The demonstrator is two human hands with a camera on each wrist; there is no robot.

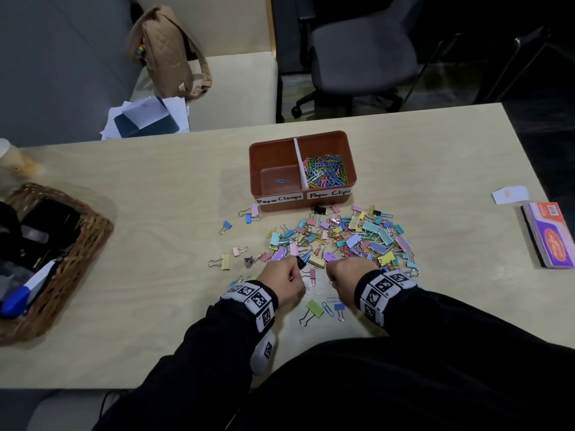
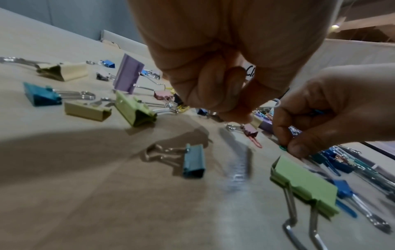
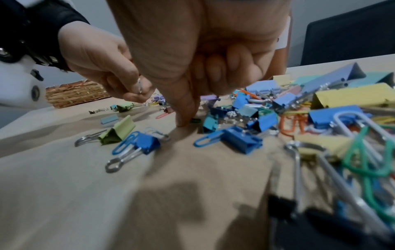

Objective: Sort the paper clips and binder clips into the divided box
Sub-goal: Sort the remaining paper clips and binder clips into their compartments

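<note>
The brown divided box [image 1: 273, 150] stands mid-table. Its right half, labelled Paper Clips, holds many coloured paper clips [image 1: 325, 171]; the left half, labelled Paper Clamps, holds one blue paper clip [image 1: 281, 181]. In front lies a mixed pile of binder clips and paper clips [image 1: 345, 239]. My left hand [image 1: 295, 269] [image 2: 230, 108] is curled at the pile's near left edge and pinches a clip with silver wire [image 3: 140, 86]; its kind is unclear. My right hand [image 1: 334, 272] [image 3: 186, 121] is curled beside it, pinching a green paper clip [image 2: 283, 148] [image 3: 195, 121] on the table.
Loose binder clips lie around the hands: a green one [image 1: 314, 307], a yellow one [image 1: 225, 261], blue ones [image 3: 147, 142]. A wicker basket [image 1: 84, 241] sits at the left, a block [image 1: 550, 234] and white card [image 1: 510, 194] at the right.
</note>
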